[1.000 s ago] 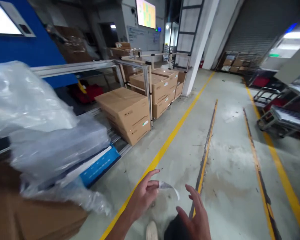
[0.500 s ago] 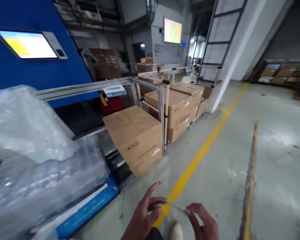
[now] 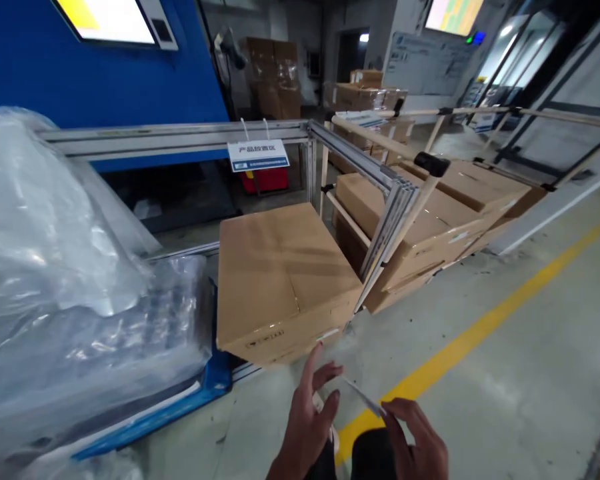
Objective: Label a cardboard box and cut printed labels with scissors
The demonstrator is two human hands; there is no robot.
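Note:
My right hand (image 3: 415,433) pinches the near end of a thin pale strip (image 3: 363,395), seen nearly edge-on, perhaps a paper or a label. My left hand (image 3: 307,413) has its fingers spread, the fingertips close to the strip's far end; whether one of them touches it I cannot tell. Just beyond the left hand sits a closed, taped cardboard box (image 3: 285,260), with printed marks and a small white label on its front side.
Plastic-wrapped goods (image 3: 145,340) lie on a blue-edged base at the left. A metal frame (image 3: 180,137) carries a hanging sign (image 3: 259,155). More cartons (image 3: 430,227) stand inside a pipe rack at the right. A yellow line (image 3: 460,333) crosses the floor.
The view has turned left and come nearer the box. Both hands have moved along with it. My left fingers have spread away from the strip, which stays in my right hand.

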